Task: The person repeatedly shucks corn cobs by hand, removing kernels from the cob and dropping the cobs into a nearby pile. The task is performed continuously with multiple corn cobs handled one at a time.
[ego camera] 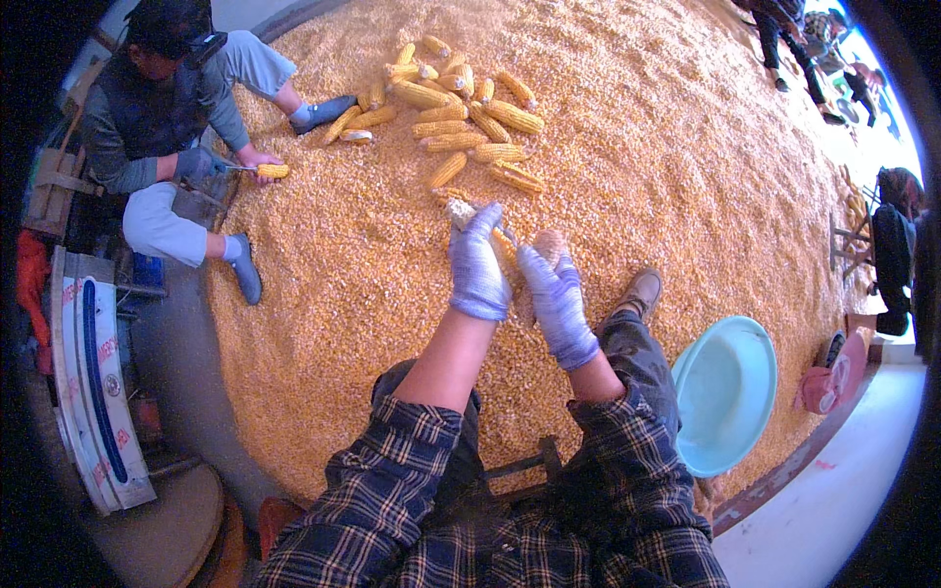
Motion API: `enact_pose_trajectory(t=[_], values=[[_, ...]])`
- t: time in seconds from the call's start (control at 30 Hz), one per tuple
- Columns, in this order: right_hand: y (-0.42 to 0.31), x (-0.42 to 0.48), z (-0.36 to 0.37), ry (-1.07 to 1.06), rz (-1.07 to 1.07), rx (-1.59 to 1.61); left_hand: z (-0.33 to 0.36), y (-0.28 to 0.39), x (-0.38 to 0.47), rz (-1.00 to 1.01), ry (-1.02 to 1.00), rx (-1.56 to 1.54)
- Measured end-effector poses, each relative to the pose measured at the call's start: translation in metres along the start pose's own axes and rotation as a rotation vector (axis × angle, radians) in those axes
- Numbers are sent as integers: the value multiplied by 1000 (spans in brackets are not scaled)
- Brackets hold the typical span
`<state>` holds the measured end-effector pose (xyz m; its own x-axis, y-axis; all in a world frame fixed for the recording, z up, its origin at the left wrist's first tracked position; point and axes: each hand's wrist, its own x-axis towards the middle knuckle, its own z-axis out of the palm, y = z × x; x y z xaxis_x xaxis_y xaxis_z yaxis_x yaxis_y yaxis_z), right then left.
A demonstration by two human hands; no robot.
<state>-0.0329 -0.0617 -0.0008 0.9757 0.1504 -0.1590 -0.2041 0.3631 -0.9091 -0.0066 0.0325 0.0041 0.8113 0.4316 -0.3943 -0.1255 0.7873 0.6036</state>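
Observation:
Both of my hands wear pale purple-white knit gloves and meet above a bed of loose corn kernels. My left hand (479,268) is closed around a partly shelled ear of corn (461,213), whose whitish end sticks out past the fingers. Against its lower end works my right hand (560,305), shut on what looks like a bare corncob (550,244). The fingers hide much of the contact between the two. Just beyond lies a heap of whole yellow ears (448,110), one of them with rows of kernels gone.
A seated person (169,110) at left holds a thin tool to an ear of corn (273,171). A light blue plastic basin (724,397) tilts beside my right leg. Kernels (331,353) cover the floor. Other people (790,37) are at far right, near a wooden frame (853,235).

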Motion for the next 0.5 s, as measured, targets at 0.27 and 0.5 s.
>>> enact_pose_trajectory(t=[0.27,0.5], values=[[63,38,-58,-159,-193,-491,20,-16,-29,62,-120,210],[-30,20,-29,69,371,271,-22,11,23,-129,46,-143]])
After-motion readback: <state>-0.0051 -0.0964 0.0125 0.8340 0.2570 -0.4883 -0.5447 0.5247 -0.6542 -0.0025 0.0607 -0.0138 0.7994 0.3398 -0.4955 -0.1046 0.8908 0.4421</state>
